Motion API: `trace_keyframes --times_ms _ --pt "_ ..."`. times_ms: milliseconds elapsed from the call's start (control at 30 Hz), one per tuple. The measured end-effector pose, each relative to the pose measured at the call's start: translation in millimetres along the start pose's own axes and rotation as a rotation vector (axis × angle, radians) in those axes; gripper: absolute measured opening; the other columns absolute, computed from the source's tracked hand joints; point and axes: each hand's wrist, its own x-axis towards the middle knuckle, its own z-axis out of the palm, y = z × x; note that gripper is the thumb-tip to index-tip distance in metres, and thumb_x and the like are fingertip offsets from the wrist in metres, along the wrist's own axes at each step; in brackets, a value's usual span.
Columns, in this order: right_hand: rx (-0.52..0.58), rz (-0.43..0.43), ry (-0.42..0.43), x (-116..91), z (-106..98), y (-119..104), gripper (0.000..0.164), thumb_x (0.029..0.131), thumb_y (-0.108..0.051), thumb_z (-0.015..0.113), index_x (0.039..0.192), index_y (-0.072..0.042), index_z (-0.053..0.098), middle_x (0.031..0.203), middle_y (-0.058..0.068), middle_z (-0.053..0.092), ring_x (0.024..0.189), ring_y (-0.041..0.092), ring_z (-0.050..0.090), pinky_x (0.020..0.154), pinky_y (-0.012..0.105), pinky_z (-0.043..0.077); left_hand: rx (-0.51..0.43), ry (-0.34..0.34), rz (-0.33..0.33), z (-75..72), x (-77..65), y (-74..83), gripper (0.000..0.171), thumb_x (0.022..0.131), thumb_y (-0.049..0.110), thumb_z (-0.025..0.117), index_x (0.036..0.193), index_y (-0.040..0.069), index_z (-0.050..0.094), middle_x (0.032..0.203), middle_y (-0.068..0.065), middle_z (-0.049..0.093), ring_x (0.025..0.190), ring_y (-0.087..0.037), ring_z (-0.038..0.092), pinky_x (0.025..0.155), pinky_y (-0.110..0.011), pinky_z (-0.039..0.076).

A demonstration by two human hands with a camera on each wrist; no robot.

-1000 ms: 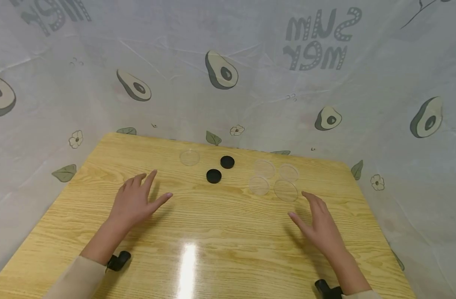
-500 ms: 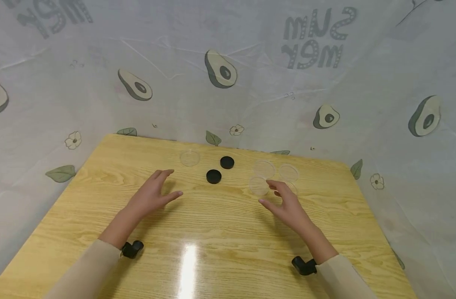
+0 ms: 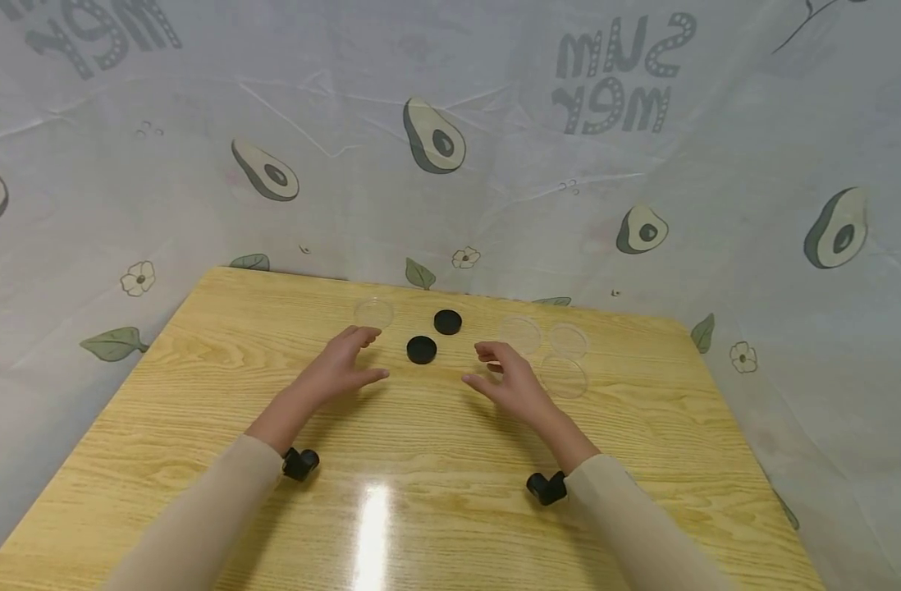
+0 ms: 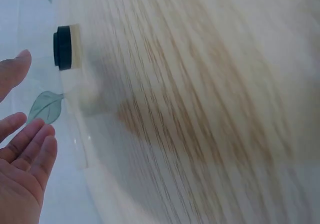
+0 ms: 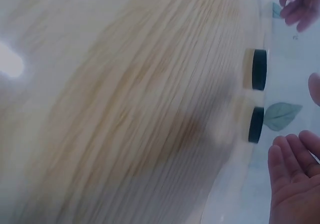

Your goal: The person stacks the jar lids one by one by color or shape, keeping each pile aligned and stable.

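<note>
Two round black discs, like shallow lids, lie at the middle of the table's far half: a nearer one [image 3: 421, 350] and a farther one [image 3: 448, 322]. My left hand [image 3: 336, 369] hovers left of the nearer disc, thumb and fingers spread apart and holding nothing. On its other side my right hand [image 3: 515, 384] hovers over the wood, palm inward, also holding nothing. The right wrist view shows both discs edge-on beyond the right hand's fingers [image 5: 287, 159]. Beyond my left hand lies a clear round dish [image 3: 373, 313].
Several clear round discs lie behind and right of my right hand, among them a front one [image 3: 564, 376] and a back one [image 3: 569, 340]. The hand hides another. A patterned cloth [image 3: 347, 222] hangs behind the wooden table [image 3: 436, 509].
Both hands have moved inward, the left to the right and the right to the left, from wide apart to either side of the nearer black disc. The discs have not moved.
</note>
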Motion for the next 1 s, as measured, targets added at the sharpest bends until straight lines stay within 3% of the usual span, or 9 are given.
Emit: trace_keyframes --times_ms 400,600,767,1000 --pt "0.033 0.073 -0.008 35 31 -6 0.06 0.098 -0.019 0.075 0.147 0.004 0.05 0.143 0.022 0.057 0.129 0.035 0.059 0.112 0.048 0.05 -0.013 -0.085 -0.02 16.9 28.1 7.5 0.07 0.096 0.021 0.078 0.151 -0.006 0.046 0.142 -0.026 0.055 0.135 -0.043 0.054 0.113 -0.055 0.047" --pt "0.037 0.106 0.0 48 35 -9 0.06 0.096 -0.016 0.077 0.147 0.005 0.051 0.141 0.021 0.058 0.128 0.034 0.058 0.11 0.046 0.052 -0.005 -0.079 -0.022 19.5 43.2 6.9 0.067 0.093 0.018 0.081 0.147 -0.007 0.05 0.137 -0.027 0.058 0.132 -0.042 0.057 0.111 -0.052 0.049" --pt "0.03 0.085 -0.01 54 35 -12 0.061 0.096 -0.015 0.078 0.146 0.007 0.051 0.14 0.023 0.057 0.124 0.034 0.059 0.107 0.045 0.053 0.007 -0.073 -0.028 23.0 51.5 6.3 0.066 0.091 0.017 0.082 0.144 -0.008 0.052 0.131 -0.026 0.061 0.124 -0.039 0.06 0.109 -0.051 0.05" --pt "0.053 0.08 -0.034 64 42 -11 0.057 0.095 -0.009 0.077 0.141 0.011 0.052 0.13 0.023 0.057 0.103 0.024 0.055 0.098 0.038 0.052 -0.005 -0.065 -0.012 29.4 60.9 7.7 0.064 0.088 0.014 0.082 0.14 -0.011 0.054 0.129 -0.028 0.062 0.122 -0.04 0.06 0.109 -0.051 0.049"
